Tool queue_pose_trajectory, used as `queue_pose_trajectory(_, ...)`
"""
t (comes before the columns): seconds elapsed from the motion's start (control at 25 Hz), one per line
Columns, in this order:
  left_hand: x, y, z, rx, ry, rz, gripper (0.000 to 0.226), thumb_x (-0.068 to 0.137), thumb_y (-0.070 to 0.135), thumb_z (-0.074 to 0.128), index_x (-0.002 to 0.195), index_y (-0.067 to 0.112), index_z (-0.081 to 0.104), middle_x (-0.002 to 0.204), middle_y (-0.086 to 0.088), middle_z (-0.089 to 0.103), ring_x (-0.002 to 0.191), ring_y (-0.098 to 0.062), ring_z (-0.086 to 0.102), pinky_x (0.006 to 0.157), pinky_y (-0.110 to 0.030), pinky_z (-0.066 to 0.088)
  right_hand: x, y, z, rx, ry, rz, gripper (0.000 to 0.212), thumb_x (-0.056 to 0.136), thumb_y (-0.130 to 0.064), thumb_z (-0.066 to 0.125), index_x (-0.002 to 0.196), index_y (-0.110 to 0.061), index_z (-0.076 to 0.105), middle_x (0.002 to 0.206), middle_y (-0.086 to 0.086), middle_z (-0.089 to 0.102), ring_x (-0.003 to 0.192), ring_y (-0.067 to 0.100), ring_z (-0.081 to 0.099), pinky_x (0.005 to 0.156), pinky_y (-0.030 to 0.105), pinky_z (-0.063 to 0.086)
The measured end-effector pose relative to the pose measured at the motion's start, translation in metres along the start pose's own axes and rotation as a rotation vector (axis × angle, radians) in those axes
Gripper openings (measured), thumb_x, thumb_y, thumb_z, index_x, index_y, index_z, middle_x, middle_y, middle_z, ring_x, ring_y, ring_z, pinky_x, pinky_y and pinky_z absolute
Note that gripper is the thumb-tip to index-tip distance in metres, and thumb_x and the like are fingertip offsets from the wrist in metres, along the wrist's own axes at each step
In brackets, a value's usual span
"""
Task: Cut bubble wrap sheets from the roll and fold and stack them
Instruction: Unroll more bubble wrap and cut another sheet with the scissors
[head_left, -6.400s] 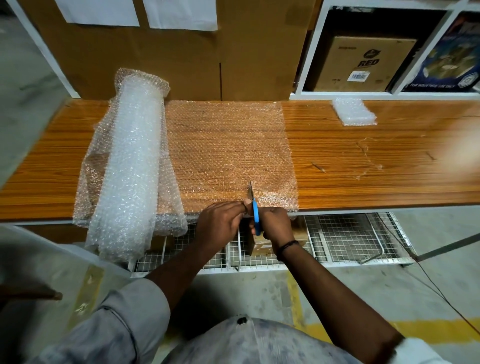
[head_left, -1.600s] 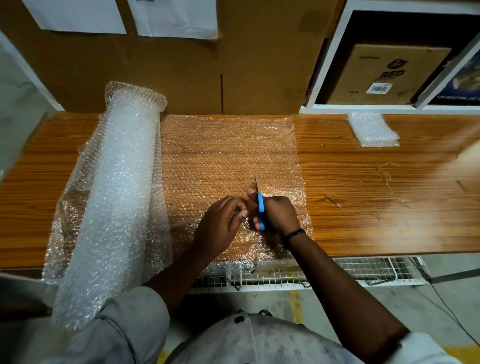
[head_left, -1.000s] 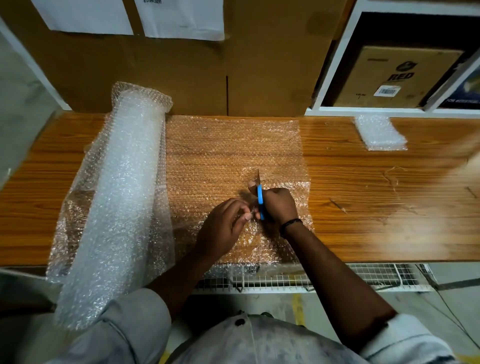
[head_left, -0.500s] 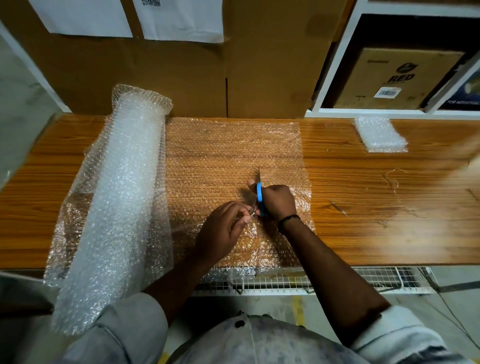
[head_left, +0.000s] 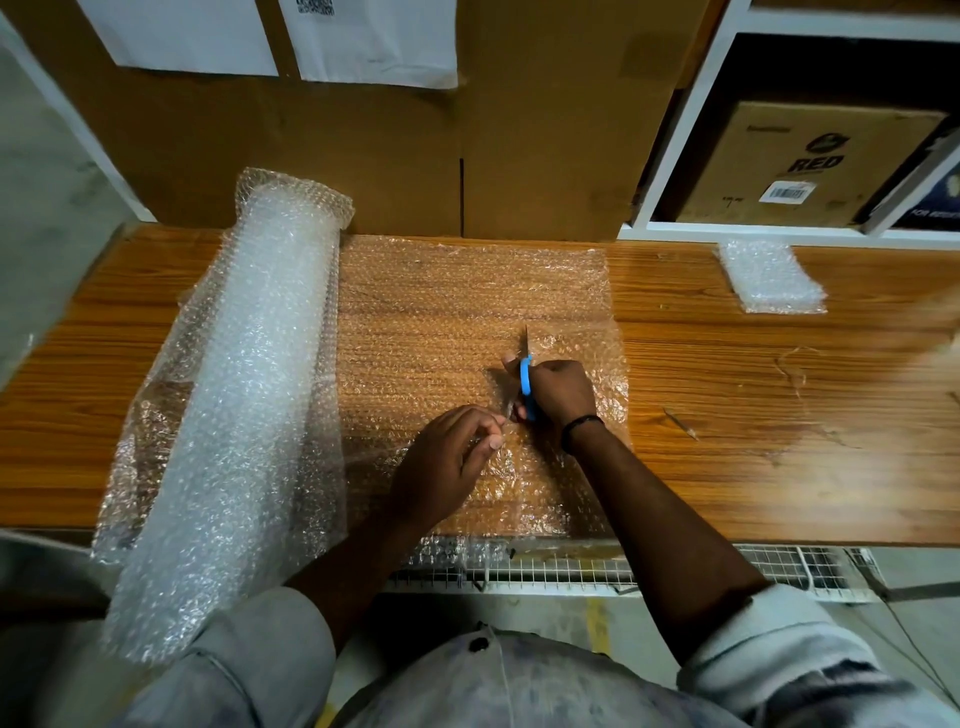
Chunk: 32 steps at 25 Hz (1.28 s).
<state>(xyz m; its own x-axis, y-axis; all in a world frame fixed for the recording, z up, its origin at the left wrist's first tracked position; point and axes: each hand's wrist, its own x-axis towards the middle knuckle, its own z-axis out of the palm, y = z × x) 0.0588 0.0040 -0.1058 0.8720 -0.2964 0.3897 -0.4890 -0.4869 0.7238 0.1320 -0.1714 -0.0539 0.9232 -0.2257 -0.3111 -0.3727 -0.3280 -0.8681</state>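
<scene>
Wood-grain counter (head_left: 753, 405) with bubble wrap.
The bubble wrap roll (head_left: 249, 389) overhangs its near edge; a sheet (head_left: 441, 322) spreads flat just right of the roll; a small folded stack (head_left: 769, 278) sits well right of the roll.

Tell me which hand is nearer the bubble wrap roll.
Left. The left hand pinches the unrolled sheet to the right of the roll; the right hand, gripping the blue scissors, sits beyond it, farther from the roll.

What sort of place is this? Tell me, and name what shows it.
Probably a warehouse packing station: a big bubble wrap roll lies on a wooden bench, a labelled cardboard box sits in white shelving behind, and the right hand cuts a sheet with blue scissors.
</scene>
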Motion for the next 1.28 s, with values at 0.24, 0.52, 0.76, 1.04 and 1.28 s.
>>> queue_pose_trajectory(0.24,0.001,0.001,0.0,-0.027,-0.009,0.009,0.009,0.104,0.022,0.057,0.099,0.015,0.061,0.116,0.006,0.067,0.114,-0.013,0.063,0.089,-0.046,0.052,0.018,-0.002,0.001,0.093,-0.037,0.066,0.064,0.061,-0.061,0.082,0.071,0.001,0.073,0.066,0.019,0.073,0.064,0.04,0.074,0.064,0.047,0.06)
queue_pose_trajectory(0.52,0.001,0.006,-0.001,-0.051,0.022,-0.013,0.015,0.104,0.027,0.056,0.098,0.015,0.062,0.113,0.006,0.069,0.111,-0.009,0.065,0.087,-0.043,0.056,0.032,0.012,-0.001,0.022,0.006,0.066,0.031,0.079,-0.032,0.075,0.065,-0.005,0.072,0.067,0.017,0.073,0.062,0.037,0.074,0.058,0.053,0.062)
queue_pose_trajectory(0.76,0.025,0.005,-0.002,-0.038,0.161,-0.207,0.019,0.102,0.034,0.058,0.096,0.018,0.066,0.095,0.01,0.072,0.089,-0.005,0.069,0.073,-0.039,0.06,0.027,0.005,-0.013,0.128,-0.08,0.085,0.026,0.083,-0.017,0.082,0.074,0.003,0.069,0.067,0.017,0.068,0.048,0.022,0.066,0.048,0.03,0.055)
queue_pose_trajectory(1.04,0.118,-0.006,0.006,0.267,0.044,-0.224,0.017,0.094,0.018,0.065,0.108,0.026,0.071,0.11,0.009,0.071,0.103,-0.014,0.063,0.088,-0.034,0.052,0.03,0.011,-0.017,0.241,-0.173,0.094,0.047,0.077,-0.037,0.082,0.082,0.009,0.071,0.068,0.021,0.069,0.054,0.028,0.065,0.053,0.034,0.05)
queue_pose_trajectory(1.28,0.16,-0.038,0.021,0.475,-0.095,-0.191,0.028,0.089,0.021,0.068,0.117,0.025,0.071,0.122,0.002,0.066,0.114,-0.025,0.054,0.093,-0.041,0.046,0.031,0.012,-0.015,0.357,-0.196,0.092,0.053,0.074,-0.043,0.086,0.083,0.007,0.069,0.064,0.023,0.065,0.053,0.029,0.063,0.061,0.041,0.052)
